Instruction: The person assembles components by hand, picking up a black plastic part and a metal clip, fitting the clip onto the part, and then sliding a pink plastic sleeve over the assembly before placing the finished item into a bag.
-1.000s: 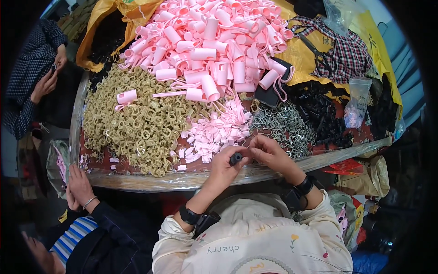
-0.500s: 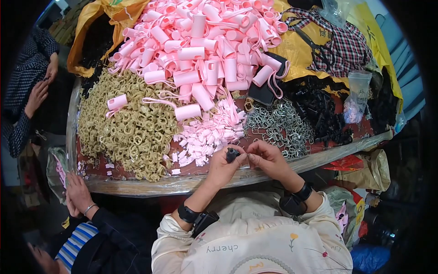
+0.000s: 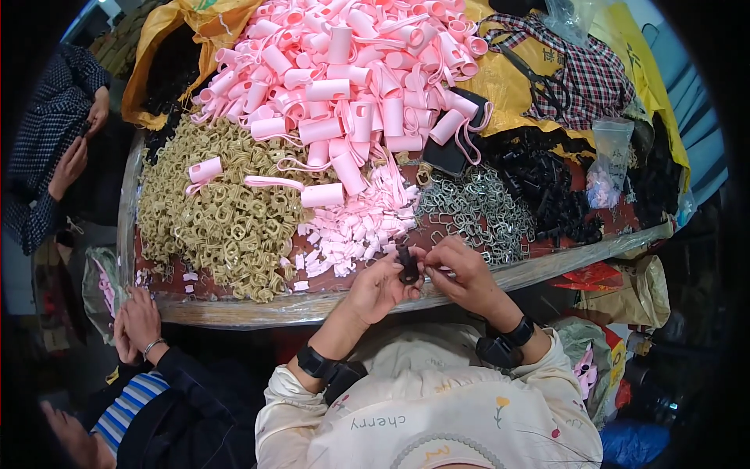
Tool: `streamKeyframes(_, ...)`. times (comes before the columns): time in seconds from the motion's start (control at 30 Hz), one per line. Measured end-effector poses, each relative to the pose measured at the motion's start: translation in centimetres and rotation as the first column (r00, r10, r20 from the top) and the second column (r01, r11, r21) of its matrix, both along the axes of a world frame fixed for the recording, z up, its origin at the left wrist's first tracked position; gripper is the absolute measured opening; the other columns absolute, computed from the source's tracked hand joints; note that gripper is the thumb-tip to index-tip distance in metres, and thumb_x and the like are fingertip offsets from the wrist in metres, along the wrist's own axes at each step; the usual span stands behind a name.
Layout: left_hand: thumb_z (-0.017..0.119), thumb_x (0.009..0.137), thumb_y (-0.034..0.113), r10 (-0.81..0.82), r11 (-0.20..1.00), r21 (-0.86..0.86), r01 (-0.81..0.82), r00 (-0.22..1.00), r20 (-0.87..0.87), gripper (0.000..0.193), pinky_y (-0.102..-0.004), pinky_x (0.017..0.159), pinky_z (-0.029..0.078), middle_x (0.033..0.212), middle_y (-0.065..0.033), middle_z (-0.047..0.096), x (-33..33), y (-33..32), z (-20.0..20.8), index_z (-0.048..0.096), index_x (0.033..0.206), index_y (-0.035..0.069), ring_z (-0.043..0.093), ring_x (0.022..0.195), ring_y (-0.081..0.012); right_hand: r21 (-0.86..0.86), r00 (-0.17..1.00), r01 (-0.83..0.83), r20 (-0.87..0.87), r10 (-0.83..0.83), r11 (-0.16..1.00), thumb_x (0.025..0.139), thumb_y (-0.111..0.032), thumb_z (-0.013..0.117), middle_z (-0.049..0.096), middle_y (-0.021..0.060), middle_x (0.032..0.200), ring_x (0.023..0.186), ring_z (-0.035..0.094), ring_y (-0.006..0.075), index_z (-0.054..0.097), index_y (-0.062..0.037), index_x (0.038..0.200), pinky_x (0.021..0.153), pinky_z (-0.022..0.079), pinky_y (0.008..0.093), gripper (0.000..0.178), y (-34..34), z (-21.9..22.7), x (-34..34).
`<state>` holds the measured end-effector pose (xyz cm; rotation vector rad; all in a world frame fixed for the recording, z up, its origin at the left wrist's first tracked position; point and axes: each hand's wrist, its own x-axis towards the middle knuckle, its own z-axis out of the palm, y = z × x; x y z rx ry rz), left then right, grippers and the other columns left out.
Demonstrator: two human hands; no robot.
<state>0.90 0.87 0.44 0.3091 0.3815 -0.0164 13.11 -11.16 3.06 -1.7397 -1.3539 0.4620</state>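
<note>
A small black plastic part (image 3: 407, 266) stands out between the fingers of my left hand (image 3: 373, 292), which is closed around it at the table's near edge. Close beside it, my right hand (image 3: 464, 273) is closed in a pinch, its fingertips almost at the black part. Whatever those fingertips grip is too small to make out. Beyond my hands lies a heap of small pale pink pieces (image 3: 351, 234). To its right is a pile of silver metal rings (image 3: 476, 211), with a pile of black plastic parts (image 3: 547, 187) further right.
Pink tube-shaped holders with straps (image 3: 336, 90) form a tall heap at the back. Tan buckle-like pieces (image 3: 223, 227) cover the left. Scissors (image 3: 539, 82) lie on a yellow sack (image 3: 512, 105). A plastic bag (image 3: 611, 160) stands right. Two people's hands (image 3: 141, 324) (image 3: 70, 166) are at left.
My left hand has turned and opened its palm upward somewhat, so more of the black part shows. My right hand stays close by, its fingers slightly shifted.
</note>
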Motion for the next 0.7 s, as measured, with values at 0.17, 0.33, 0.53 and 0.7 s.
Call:
streamKeyframes(0.17,0.045,0.086,0.015,-0.001,0.988,0.155,0.0,1.0,0.01,0.029,-0.0224,0.064,0.045,0.09,-0.0043,0.055,-1.2,-0.5,-0.1,0.044,0.112,0.002,0.054,0.071,-0.012,0.06,0.963,-0.067,0.266,0.049,0.996,0.063,-0.004,0.06,0.049,0.0072,0.086,0.084,0.047,0.0248,0.054,-0.0043,0.073,0.068,0.036,0.0329,0.012,0.3,1.1,-0.5)
streamKeyframes(0.33,0.044,0.087,0.016,0.046,0.964,0.264,-0.037,0.998,-0.031,0.033,-0.0234,0.067,0.047,0.092,-0.0045,0.055,-2.0,-0.8,-0.8,0.042,0.116,0.001,0.055,0.077,-0.0117,0.083,0.894,-0.103,0.445,0.055,0.991,0.059,-0.006,0.062,0.048,0.0058,0.091,0.093,0.044,0.0252,0.055,-0.0053,0.068,0.077,0.032,0.0353,0.011,0.5,1.6,-1.5)
streamKeyframes(0.53,0.048,0.085,0.013,0.038,0.971,0.241,-0.009,0.993,-0.115,0.036,-0.0246,0.071,0.048,0.097,-0.0065,0.055,-2.8,-1.3,-0.4,0.041,0.118,-0.001,0.055,0.083,-0.0124,0.028,0.903,-0.121,0.418,0.099,0.992,0.057,-0.007,0.062,0.048,0.0054,0.092,0.095,0.043,0.0245,0.054,-0.0067,0.064,0.079,0.03,0.0363,0.011,0.7,1.0,-1.9)
streamKeyframes(0.7,0.049,0.084,0.012,0.039,0.911,0.409,0.055,0.975,-0.219,0.035,-0.025,0.075,0.047,0.102,-0.0082,0.054,-3.2,-1.4,-0.4,0.043,0.116,-0.002,0.054,0.087,-0.0126,-0.035,0.927,-0.114,0.356,0.119,0.993,0.055,-0.007,0.062,0.048,0.0045,0.089,0.093,0.044,0.0236,0.053,-0.0074,0.061,0.079,0.029,0.0373,0.011,0.7,0.5,-2.1)
